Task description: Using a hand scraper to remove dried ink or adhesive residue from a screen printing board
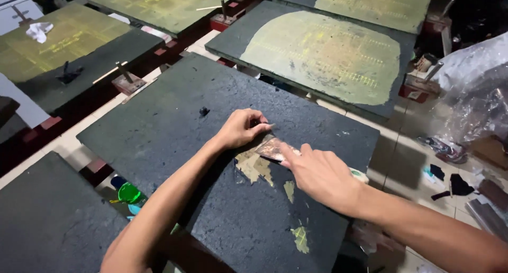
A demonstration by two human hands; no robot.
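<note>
Surface: a dark, rough board (174, 125) with bare yellowish patches (254, 167) near its middle.
Room: more boards beyond, the far right board (323, 53) worn to a large yellow-green area; a tiled floor (397, 167) between them; clear plastic wrap (476, 93) at right.
Left hand (243, 127): curled in a loose fist, knuckles on the board, pinching something small I cannot make out.
Right hand (317, 172): palm down, fingers closed on a scraper (272, 148).
Scraper: flat, shiny, stained blade at the patch's far edge, between the 2 hands.
</note>
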